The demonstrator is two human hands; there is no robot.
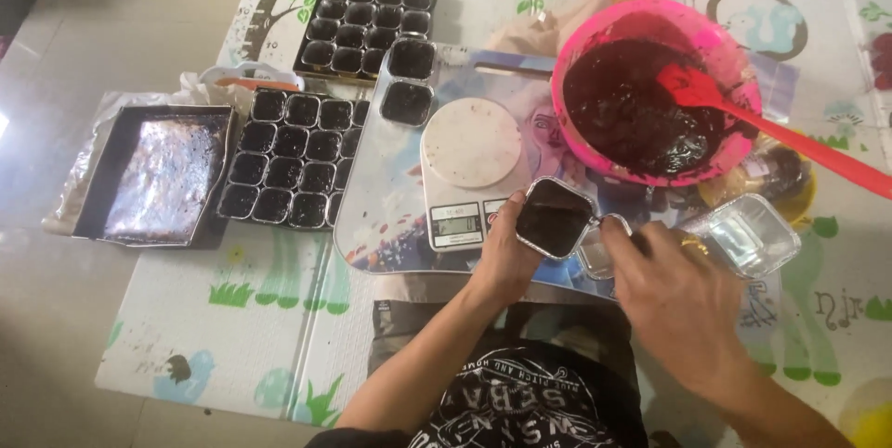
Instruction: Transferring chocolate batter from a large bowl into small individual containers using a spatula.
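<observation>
The left hand [506,253] grips a filled foil cup [555,217] by its rim, level, probably so the dark batter stays in; the cup sits at about one o'clock from that hand, just beside the kitchen scale [469,164]. The right hand [674,295] closes on an empty foil cup [602,245] at its ten o'clock, near a stack of spare cups [753,232]. The pink bowl [655,90] with red spatula [743,118] stands at twelve o'clock, within reach

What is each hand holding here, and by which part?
Left hand holds a filled foil cup by its near-left rim. Right hand touches an empty cup; its grip is unclear.
</observation>
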